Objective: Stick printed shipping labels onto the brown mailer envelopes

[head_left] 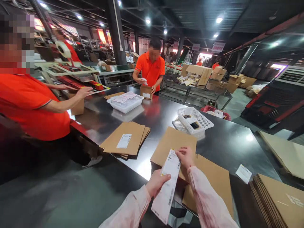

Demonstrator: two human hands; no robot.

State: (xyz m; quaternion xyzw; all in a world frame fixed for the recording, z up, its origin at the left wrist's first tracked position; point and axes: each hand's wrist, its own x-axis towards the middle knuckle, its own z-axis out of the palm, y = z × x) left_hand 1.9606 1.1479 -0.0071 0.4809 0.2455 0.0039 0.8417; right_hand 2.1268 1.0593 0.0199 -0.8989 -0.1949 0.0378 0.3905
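Observation:
A long printed label sheet hangs at a slant between my hands. My left hand grips its left edge, the thumb lying across the front. With fingers pinched, my right hand holds the sheet's upper right corner. Directly behind the sheet lies a flat brown cardboard piece, with no label showing on it. Partly under my right forearm is another cardboard piece. To the left, a small pile of flat cardboard carries a white label on its top piece.
A white basket with small items stands on the metal table. Farther back is another basket holding papers. A person in orange handles a small box opposite; another person works at left. Stacked cardboard lies right.

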